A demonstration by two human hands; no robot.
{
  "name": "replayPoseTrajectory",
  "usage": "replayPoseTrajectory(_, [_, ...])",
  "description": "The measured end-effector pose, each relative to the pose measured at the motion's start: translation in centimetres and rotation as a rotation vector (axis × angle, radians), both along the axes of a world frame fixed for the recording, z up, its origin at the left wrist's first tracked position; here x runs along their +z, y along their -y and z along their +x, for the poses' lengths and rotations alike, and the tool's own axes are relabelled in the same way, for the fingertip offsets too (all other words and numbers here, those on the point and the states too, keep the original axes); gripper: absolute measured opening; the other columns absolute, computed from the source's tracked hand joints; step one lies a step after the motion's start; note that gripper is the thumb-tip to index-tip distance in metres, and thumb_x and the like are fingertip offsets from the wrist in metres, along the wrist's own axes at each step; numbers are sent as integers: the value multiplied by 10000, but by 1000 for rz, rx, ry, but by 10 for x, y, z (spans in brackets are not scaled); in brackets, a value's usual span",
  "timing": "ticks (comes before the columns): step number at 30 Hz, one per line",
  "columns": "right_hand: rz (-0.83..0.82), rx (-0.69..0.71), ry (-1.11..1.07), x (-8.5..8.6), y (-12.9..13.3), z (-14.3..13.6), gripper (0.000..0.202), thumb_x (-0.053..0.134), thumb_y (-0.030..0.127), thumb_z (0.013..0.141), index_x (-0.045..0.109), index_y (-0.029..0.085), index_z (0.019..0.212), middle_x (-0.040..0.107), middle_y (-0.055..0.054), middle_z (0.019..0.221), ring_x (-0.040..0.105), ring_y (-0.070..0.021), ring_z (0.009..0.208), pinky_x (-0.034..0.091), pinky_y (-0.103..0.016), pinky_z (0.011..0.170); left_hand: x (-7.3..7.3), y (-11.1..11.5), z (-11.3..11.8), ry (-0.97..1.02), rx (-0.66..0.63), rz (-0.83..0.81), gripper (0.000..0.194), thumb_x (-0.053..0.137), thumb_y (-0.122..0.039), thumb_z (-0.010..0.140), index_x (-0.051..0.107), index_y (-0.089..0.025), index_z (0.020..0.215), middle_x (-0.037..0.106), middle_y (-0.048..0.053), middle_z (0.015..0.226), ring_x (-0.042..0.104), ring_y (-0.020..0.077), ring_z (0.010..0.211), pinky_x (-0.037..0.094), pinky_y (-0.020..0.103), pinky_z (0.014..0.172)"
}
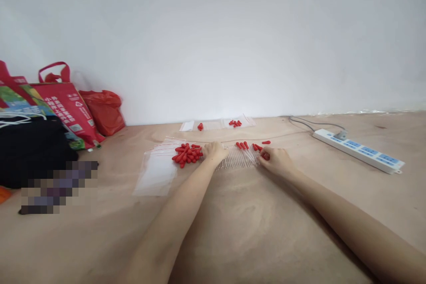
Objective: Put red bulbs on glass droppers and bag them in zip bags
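A row of thin clear tubes [234,159] lies side by side on the wooden table. My left hand [215,153] is at the left end of this row, its fingers curled downward; what they hold, if anything, is hidden. Beside it on the left is a pile of red rubber bulbs [186,154], partly on clear zip bags [155,173]. At the row's right end, my right hand [275,161] has its fingertips closed on a red rubber bulb [265,155]. Several loose red bulbs [242,145] rest along the tubes' far ends, and one single bulb [266,142] lies just beyond my right hand.
Near the wall, flat clear bags [213,124] hold or carry more red bulbs [235,123]. A white power strip [359,148] with a plugged grey cord sits on the right. On the left are a red shopping bag [66,106], a red plastic bag [105,113] and a black cloth item [31,151].
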State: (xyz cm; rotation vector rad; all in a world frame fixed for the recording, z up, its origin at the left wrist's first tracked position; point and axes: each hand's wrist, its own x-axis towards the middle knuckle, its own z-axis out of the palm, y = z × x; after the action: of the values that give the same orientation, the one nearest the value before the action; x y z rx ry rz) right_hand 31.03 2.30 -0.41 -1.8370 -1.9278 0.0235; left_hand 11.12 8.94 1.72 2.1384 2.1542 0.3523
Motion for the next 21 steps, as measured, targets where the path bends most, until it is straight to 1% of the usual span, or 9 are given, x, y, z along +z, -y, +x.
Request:
replayPoseTrajectory(3, [64, 30, -121, -5, 0, -1, 213, 480, 279, 724, 593, 178, 873, 643, -22, 687, 574, -155, 626, 364, -244, 590, 4, 4, -4, 20, -57, 24, 280, 546, -355, 718, 654, -122, 832, 650, 181, 903, 576, 328, 924, 417, 373, 709])
replayPoseTrajectory(6, [151, 120, -225, -10, 2, -7, 307, 488, 276, 745, 573, 149, 1010, 645, -34, 724, 565, -156, 629, 394, -258, 597, 14, 21, -17, 53, -201, 84, 212, 466, -299, 797, 617, -150, 802, 654, 115, 822, 603, 260, 814, 418, 331, 664])
replayPoseTrajectory(8, [215, 214, -239, -12, 6, -16, 266, 489, 285, 768, 607, 158, 970, 645, -45, 750, 562, -159, 649, 406, -278, 628, 19, 38, -32, 83, -343, 132, 188, 424, -285, 840, 573, -172, 841, 647, 56, 816, 595, 197, 763, 415, 285, 652])
replayPoseTrajectory(10, [268, 318, -233, -10, 9, -28, 205, 494, 286, 785, 640, 178, 881, 640, -54, 778, 565, -165, 697, 410, -297, 671, 20, 55, -50, 98, -442, 168, 151, 413, -261, 857, 540, -180, 852, 635, 23, 788, 578, 169, 722, 408, 268, 653])
replayPoseTrajectory(11, [289, 365, -231, -9, 10, -36, 184, 500, 282, 788, 644, 185, 850, 636, -57, 789, 565, -169, 726, 408, -304, 689, 18, 62, -59, 105, -497, 192, 129, 427, -251, 853, 531, -181, 824, 627, 13, 759, 568, 165, 704, 403, 269, 659])
replayPoseTrajectory(12, [305, 408, -229, -7, 11, -44, 164, 507, 273, 788, 642, 190, 835, 632, -58, 803, 564, -173, 756, 405, -309, 705, 15, 68, -68, 117, -599, 257, 120, 437, -236, 849, 525, -178, 791, 618, 11, 725, 555, 165, 675, 397, 275, 659])
replayPoseTrajectory(14, [323, 474, -215, -4, 11, -60, 124, 526, 251, 779, 626, 194, 827, 626, -56, 825, 557, -177, 797, 395, -317, 726, 5, 75, -82, 137, -681, 363, 103, 446, -195, 842, 517, -176, 770, 621, 9, 724, 534, 162, 650, 388, 291, 679])
replayPoseTrajectory(18, [311, 552, -172, -4, 11, -88, 70, 538, 202, 763, 585, 189, 813, 624, -31, 803, 546, -167, 792, 359, -331, 758, -17, 78, -99, 152, -714, 455, 118, 419, -157, 855, 536, -169, 856, 636, 22, 803, 544, 167, 730, 358, 314, 734])
replayPoseTrajectory(21, [313, 551, -139, -11, 13, -97, 59, 530, 185, 767, 580, 187, 797, 615, -20, 755, 530, -158, 757, 327, -345, 773, -24, 79, -102, 152, -718, 484, 152, 398, -148, 865, 547, -176, 885, 638, 21, 835, 548, 163, 779, 327, 324, 758])
